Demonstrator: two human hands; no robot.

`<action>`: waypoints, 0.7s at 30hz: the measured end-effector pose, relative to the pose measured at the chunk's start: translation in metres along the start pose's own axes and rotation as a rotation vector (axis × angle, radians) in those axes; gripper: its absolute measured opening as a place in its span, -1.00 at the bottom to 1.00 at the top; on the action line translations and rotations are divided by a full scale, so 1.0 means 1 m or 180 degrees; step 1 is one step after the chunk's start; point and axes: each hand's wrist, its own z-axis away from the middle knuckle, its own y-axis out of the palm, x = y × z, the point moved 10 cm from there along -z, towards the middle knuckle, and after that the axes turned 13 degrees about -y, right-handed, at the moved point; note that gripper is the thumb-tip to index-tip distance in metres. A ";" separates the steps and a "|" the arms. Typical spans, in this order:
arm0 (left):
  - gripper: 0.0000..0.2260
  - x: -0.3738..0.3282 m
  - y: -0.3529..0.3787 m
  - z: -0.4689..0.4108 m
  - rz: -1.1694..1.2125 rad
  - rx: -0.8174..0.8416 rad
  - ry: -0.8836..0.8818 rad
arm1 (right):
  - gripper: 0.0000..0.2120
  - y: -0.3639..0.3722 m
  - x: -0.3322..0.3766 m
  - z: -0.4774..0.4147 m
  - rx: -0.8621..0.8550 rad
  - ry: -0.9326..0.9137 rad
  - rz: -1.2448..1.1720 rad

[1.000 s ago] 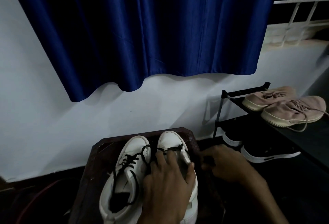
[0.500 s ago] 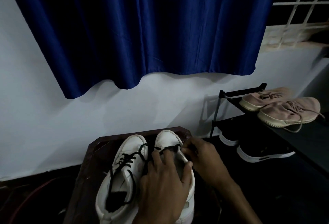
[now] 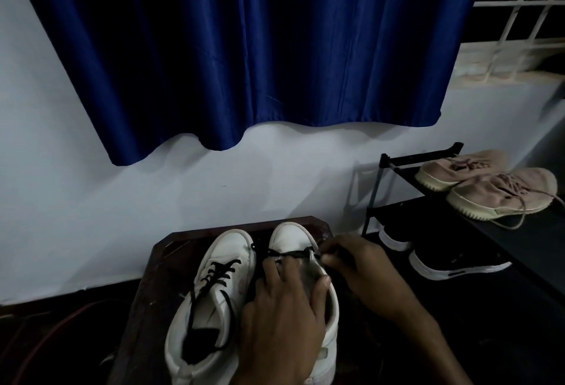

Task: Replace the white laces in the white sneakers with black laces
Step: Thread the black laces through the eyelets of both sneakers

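- Gripping the held sneaker (image 3: pixel 290 239) with the left hand (image 3: pixel 284 320): fingers (image 3: pixel 275 268) bending down over the tongue, thumb hooking over the collar edge on the right side.
- Pinching the black lace (image 3: pixel 290 253) with the right hand (image 3: pixel 363 271): fingers (image 3: pixel 328 259) closing on the lace right at the sneaker's right-hand eyelet row.
- Running the black lace straight across the toe-end eyelets only, just ahead of the left-hand fingers and touching the right-hand ones; not telling which eyelet it is passing through, too dim.
- Noting the laced sneaker (image 3: pixel 223 262) just left of the left-hand fingers, with the second black lace (image 3: pixel 214 277) crisscrossing its eyelets and loose ends trailing down toward the opening.
- Resting both white sneakers side by side, toes pointing away, on the dark wooden counter (image 3: pixel 162 265) below both hands.
- Noting the black shoe rack (image 3: pixel 385 170) right of the right-hand fingers, holding pink sneakers (image 3: pixel 501 192) on the top shelf and black shoes (image 3: pixel 452 259) with white soles on the lower one.
- Noting the blue curtain (image 3: pixel 244 48) hanging against the white wall (image 3: pixel 91 216) well beyond the fingers, and the window grille (image 3: pixel 519 17) up and to the right.
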 end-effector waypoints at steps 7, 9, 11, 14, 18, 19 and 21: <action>-0.53 0.000 -0.001 0.001 -0.0019 0.0070 -0.0021 | -0.95 0.009 0.003 0.005 0.0095 0.0190 0.0737; -0.52 0.002 0.001 0.000 -0.0040 0.0156 -0.0067 | -0.80 0.022 -0.012 0.017 0.1244 0.0386 0.1322; -0.53 0.003 0.000 0.000 -0.0045 0.0174 -0.0096 | -0.72 0.027 -0.028 0.036 0.2113 0.0663 0.1524; -0.52 0.003 0.000 0.001 -0.0005 0.0202 -0.0087 | -0.81 0.008 -0.027 0.029 0.1643 0.0665 0.1629; -0.52 0.002 0.003 0.001 -0.0023 0.0281 -0.0029 | -0.94 -0.001 -0.004 0.005 0.0106 0.0222 0.0161; -0.52 0.002 0.003 0.001 -0.0029 0.0269 -0.0016 | -0.97 0.003 0.002 0.002 -0.0016 0.0146 0.0024; -0.53 0.001 0.003 0.001 -0.0029 0.0256 0.0004 | -0.94 0.011 0.005 0.001 -0.0190 0.0126 0.0140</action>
